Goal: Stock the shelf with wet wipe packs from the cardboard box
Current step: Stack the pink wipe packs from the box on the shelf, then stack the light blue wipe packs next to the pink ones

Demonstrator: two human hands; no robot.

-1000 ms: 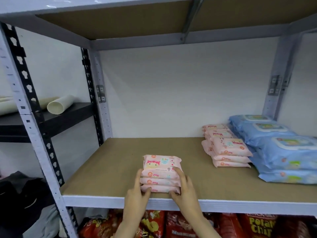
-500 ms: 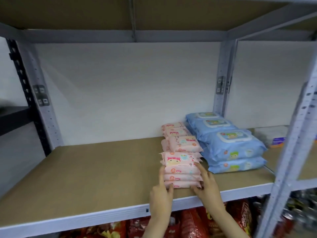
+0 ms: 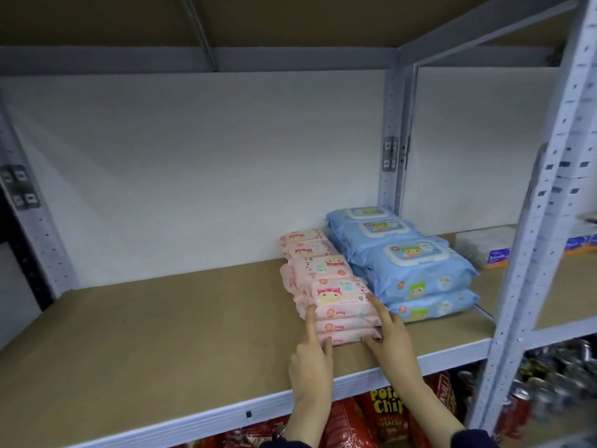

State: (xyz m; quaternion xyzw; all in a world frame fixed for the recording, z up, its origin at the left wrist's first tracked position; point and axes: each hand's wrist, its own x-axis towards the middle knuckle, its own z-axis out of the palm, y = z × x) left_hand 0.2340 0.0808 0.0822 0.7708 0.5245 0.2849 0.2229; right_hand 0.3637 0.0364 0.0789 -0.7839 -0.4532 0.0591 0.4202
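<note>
I am pressing the stack of pink wipe packs [image 3: 342, 305] near the shelf's [image 3: 161, 334] front edge with straight fingers: left hand [image 3: 311, 360] at its left corner, right hand [image 3: 392, 342] on its right side, a loose grip closing round nothing. The soft, glossy packs are lying long side across me, directly ahead of both hands, closing up to the pink row [image 3: 307, 250] behind and just beside the blue packs [image 3: 420, 273].

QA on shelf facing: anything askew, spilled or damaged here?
Nothing spilled or damaged. Only the pink plastic wet wipe packs behind the front pink stack look ragged: lower crimped edges jut left of the row.
</note>
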